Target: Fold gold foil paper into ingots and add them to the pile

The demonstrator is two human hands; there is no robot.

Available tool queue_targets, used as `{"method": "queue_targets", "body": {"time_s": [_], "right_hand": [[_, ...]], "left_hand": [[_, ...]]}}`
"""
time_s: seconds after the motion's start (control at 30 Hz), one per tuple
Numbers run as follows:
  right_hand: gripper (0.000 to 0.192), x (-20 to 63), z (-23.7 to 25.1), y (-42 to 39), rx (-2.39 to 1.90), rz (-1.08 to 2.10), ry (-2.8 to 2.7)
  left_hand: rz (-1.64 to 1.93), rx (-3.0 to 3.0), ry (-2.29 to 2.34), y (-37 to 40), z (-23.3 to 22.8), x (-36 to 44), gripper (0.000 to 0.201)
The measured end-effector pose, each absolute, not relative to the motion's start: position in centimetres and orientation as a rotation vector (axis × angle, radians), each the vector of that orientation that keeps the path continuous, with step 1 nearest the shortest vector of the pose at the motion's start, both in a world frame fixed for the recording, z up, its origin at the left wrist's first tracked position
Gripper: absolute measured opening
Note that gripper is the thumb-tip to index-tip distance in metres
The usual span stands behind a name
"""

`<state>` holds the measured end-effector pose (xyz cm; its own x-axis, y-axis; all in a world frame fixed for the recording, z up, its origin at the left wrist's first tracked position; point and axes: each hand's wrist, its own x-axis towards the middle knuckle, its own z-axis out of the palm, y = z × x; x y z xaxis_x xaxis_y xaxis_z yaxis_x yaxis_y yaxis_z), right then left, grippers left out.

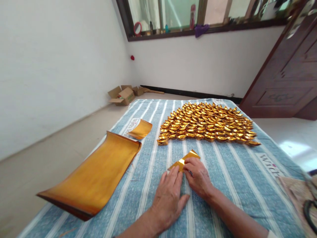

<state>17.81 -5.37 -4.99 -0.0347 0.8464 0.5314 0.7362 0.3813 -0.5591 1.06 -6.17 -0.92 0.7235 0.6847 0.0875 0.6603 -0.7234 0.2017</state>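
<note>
A small sheet of shiny gold foil paper [182, 161], partly folded, lies on the striped cloth in front of me. My left hand [169, 195] rests flat with its fingertips on the paper's near left edge, thumb spread away. My right hand [196, 173] has its fingers curled and pinched on the paper's right part. Beyond my hands stand many folded gold paper ingots [205, 122] in packed rows. To the left lies a large stack of gold foil paper [99, 168] with curled edges, and past it a smaller curled gold piece [141, 129].
A blue and white striped cloth [128, 198] covers the table. Scissors [308, 211] lie on a beige cloth [292, 191] at the right edge. Open cardboard boxes [122, 96] sit on the floor by the wall. A dark red door [282, 72] stands at the right.
</note>
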Motion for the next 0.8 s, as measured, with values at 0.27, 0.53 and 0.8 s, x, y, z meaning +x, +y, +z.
{"method": "queue_targets", "body": {"time_s": [0.27,0.53,0.8], "right_hand": [[0.021,17.3,-4.3,-6.2,-1.336,0.012,-1.979],[0.023,17.1,-3.4,-6.7,-1.209,0.004,-2.047],[0.019,17.1,-2.8,-7.2,-1.085,0.078,-2.113]], "left_hand": [[0.218,2.686,1.024,-3.7,-0.5,0.1,0.061],[0.266,2.727,0.905,-1.0,-0.1,0.3,0.037],[0.215,2.790,1.089,-0.9,-0.5,0.7,0.024]]}}
